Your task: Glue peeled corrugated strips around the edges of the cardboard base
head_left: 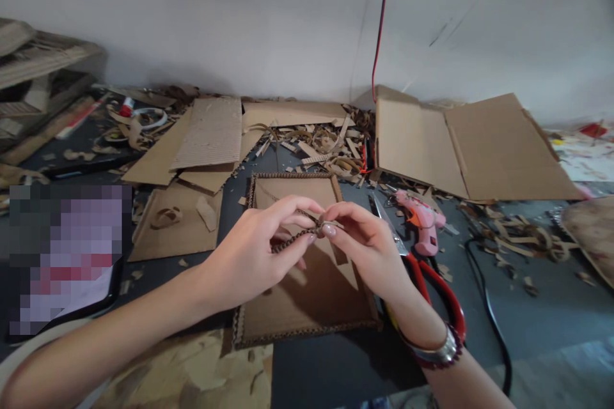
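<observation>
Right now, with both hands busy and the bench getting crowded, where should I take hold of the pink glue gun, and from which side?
Probably by the handle of the pink glue gun, coming from the right with your fingers around it. It lies on its side with the handle pointing toward you, and the red-handled scissors lie on the near side, below your right hand, which pinches the twisted cardboard strip.

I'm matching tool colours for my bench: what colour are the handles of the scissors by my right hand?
The scissors' handles are red, and they show best in the head view.
</observation>
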The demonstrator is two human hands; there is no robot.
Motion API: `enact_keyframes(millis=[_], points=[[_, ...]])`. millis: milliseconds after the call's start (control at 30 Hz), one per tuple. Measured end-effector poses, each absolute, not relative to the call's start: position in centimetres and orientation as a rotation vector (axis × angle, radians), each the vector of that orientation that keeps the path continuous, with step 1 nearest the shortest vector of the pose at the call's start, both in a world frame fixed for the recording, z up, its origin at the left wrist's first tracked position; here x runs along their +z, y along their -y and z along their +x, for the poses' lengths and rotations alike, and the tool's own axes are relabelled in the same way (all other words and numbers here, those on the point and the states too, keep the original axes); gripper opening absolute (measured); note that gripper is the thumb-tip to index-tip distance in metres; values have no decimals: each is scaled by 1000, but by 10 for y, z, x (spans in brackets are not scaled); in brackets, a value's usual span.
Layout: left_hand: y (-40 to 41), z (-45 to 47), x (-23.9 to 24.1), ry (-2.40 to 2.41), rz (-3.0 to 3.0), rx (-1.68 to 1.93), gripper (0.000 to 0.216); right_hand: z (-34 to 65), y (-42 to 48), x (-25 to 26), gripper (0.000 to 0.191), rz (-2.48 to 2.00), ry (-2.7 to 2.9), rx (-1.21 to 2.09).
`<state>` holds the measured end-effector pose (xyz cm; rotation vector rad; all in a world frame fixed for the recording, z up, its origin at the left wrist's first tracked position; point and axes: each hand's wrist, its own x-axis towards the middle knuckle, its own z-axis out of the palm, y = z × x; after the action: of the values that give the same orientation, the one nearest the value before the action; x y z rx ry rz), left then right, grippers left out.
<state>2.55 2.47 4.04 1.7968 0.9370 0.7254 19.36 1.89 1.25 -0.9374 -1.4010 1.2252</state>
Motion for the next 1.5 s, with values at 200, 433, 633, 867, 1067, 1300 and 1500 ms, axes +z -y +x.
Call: enact_keyframes(millis=[200,433,633,867,1067,1300,1500], points=[[-24,25,40,-937,1862,734,23,194,-18,12,7,-918,1488,1025],[-26,26,39,-1077,2014,766,24,192,-13,10,8,-926,1549,1022],[-25,26,39,-1144,2034,744,24,192,-12,11,6,-983,1510,1031],[-24,26,42,-1133,2016,736,23,191,-13,14,4,-1007,1483,1069],[-24,26,41,-1132,2002,742,22,191,-13,15,4,-1007,1448,1104],[-23,27,43,-1138,1971,745,19,191,-15,15,4,-1025,1462,1080],[-21,28,40,-1110,1922,773,28,191,-14,16,5,-1051,1456,1040]])
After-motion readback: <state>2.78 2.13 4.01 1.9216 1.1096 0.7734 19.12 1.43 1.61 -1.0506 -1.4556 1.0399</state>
